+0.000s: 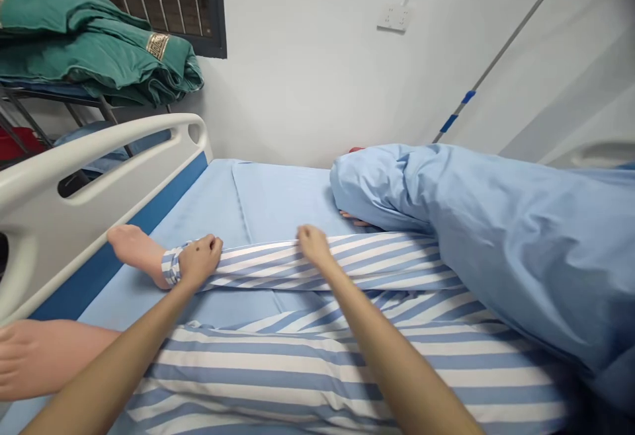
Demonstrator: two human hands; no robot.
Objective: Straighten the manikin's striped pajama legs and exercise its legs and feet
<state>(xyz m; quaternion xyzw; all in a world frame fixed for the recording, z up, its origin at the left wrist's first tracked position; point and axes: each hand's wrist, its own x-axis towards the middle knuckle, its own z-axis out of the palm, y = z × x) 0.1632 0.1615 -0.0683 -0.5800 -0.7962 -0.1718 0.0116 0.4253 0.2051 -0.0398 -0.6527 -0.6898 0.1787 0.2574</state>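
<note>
Blue-and-white striped trousers (278,359) cover the two legs of a figure lying on the bed. Its bare feet look smooth, like a manikin's; the far foot (136,250) sticks out past a gathered cuff, and the near foot (44,355) lies lower left. My left hand (201,260) is closed on the far trouser leg just above the cuff. Higher along that same leg, my right hand (312,244) is closed on the cloth at its upper edge. A light blue quilt (476,217) is folded back over the upper part, and fingertips (354,217) show beneath it.
The white bed board (104,157) with a blue strip rises at the left. Beyond it, green bedding (99,51) is piled on a metal rack. An infusion pole (496,51) leans across the right side, before a white wall with a socket (395,18).
</note>
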